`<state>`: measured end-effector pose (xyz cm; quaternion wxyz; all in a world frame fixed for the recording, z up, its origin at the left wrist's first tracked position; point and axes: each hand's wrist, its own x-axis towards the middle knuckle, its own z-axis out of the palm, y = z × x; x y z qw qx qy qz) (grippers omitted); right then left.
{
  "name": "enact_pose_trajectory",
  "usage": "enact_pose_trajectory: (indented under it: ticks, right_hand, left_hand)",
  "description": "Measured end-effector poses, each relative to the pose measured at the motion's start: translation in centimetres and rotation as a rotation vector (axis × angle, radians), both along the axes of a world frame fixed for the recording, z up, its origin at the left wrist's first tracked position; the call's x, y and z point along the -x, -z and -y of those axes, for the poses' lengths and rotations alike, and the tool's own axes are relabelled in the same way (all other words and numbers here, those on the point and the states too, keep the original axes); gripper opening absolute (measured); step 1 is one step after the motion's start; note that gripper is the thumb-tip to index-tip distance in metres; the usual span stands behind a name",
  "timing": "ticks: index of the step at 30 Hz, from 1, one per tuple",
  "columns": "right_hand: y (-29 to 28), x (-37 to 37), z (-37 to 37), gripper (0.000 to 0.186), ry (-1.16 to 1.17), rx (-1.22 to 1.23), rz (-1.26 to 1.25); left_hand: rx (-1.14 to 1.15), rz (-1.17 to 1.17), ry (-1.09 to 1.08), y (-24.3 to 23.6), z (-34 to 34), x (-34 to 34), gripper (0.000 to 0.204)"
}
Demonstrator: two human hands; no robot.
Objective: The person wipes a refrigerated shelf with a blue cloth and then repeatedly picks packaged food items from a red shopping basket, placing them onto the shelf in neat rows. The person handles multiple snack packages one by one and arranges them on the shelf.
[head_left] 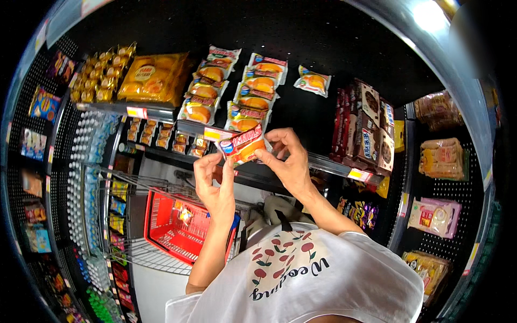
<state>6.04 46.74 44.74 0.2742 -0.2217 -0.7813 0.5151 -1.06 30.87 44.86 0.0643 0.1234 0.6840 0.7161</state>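
Observation:
A small wrapped bun [245, 147] in a red, white and orange packet is held up in front of the shelf edge. My left hand [216, 185] has its thumb and fingers closed at the packet's lower left side. At the packet's right end, my right hand [289, 166] pinches it between thumb and fingers. Just behind it on the shelf lies a row of similar wrapped buns [252, 103], with a second row [202, 97] to its left. One more wrapped bun [313, 81] lies apart, farther right on the black shelf [301, 121].
A red basket [171, 248] with a small packet inside sits in a wire shopping cart [137, 257] at my lower left. Yellow bread packs [151, 78] fill the shelf's left end. Dark brown snack packs [369, 129] stand at its right. Side shelves hold bread bags [444, 159].

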Motion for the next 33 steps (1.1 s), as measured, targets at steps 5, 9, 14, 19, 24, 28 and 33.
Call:
enact_pose_trajectory:
  ticks: [5,9,14,19,24,28,33]
  right_hand:
    - [-0.8,-1.6,-2.8,0.031,0.194,-0.140,0.011]
    - [-1.5,-2.1,-4.3,0.030,0.253,0.126,0.010]
    - [1.4,-1.5,-6.6,0.036,0.367,0.023,-0.051]
    - [2.7,-1.4,-8.0,0.038,0.397,-0.105,-0.015]
    - [4.6,-0.4,-9.0,0.040,0.429,-0.209,-0.054]
    - [4.2,-0.6,-9.1,0.039,0.452,-0.173,-0.047]
    - [3.5,-0.8,-8.8,0.040,0.462,0.027,0.006]
  left_hand:
    - [0.044,-0.090,0.178,-2.1,-4.4,0.9,0.011]
    - [0.078,-0.144,0.263,-1.6,-8.7,0.9,0.019]
    - [0.239,-0.275,0.326,-2.1,-13.2,0.3,0.024]
    - [0.269,-0.301,0.379,0.9,-17.0,1.0,0.023]
    - [0.343,-0.389,0.349,2.9,-19.7,1.5,0.021]
    - [0.318,-0.354,0.334,3.3,-20.1,2.1,0.019]
    - [0.313,-0.293,0.378,3.5,-20.2,2.4,0.020]
